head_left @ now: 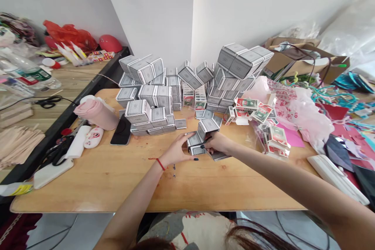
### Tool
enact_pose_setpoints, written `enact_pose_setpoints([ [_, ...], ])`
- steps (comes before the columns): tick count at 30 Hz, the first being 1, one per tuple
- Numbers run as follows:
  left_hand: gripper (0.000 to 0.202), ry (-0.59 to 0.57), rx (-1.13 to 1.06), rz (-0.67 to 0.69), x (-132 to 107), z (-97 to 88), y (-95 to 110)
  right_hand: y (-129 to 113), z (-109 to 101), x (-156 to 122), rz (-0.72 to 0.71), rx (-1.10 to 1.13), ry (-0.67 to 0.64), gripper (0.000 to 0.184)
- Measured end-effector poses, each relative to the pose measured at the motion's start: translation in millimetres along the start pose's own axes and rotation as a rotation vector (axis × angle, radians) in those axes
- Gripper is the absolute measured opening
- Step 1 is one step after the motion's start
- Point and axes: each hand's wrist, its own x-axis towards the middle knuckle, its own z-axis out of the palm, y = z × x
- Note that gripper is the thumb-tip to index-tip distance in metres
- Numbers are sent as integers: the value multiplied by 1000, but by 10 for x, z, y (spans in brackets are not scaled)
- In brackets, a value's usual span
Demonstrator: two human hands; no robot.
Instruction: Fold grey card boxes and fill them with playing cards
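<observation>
A small open box of folded playing cards with grey patterned backs sits at the middle of the table, in front of me. My left hand curves around its left side, thumb and fingers gripping it. My right hand is closed at the box's right side, fingertips pinching a playing card there; part of that card is hidden by the fingers. Just behind my right hand stands a finished-looking card cube. A loose card lies under the right hand, and a few more cards lie farther back.
Stacked card cubes rise at the back left and back right. Opened card packets lie right, beside a pink plastic bag. Left are a phone, a pink cup and black scissors. A white case lies far right.
</observation>
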Motion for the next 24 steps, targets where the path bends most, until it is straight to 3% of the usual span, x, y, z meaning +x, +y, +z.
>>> enact_pose_setpoints([
  [16, 68, 24, -48, -5, -34, 97, 15, 19, -118, 28, 57, 349, -174, 27],
  [24, 68, 47, -62, -2, -38, 103, -47, -123, -136, -124, 67, 438, -260, 31],
])
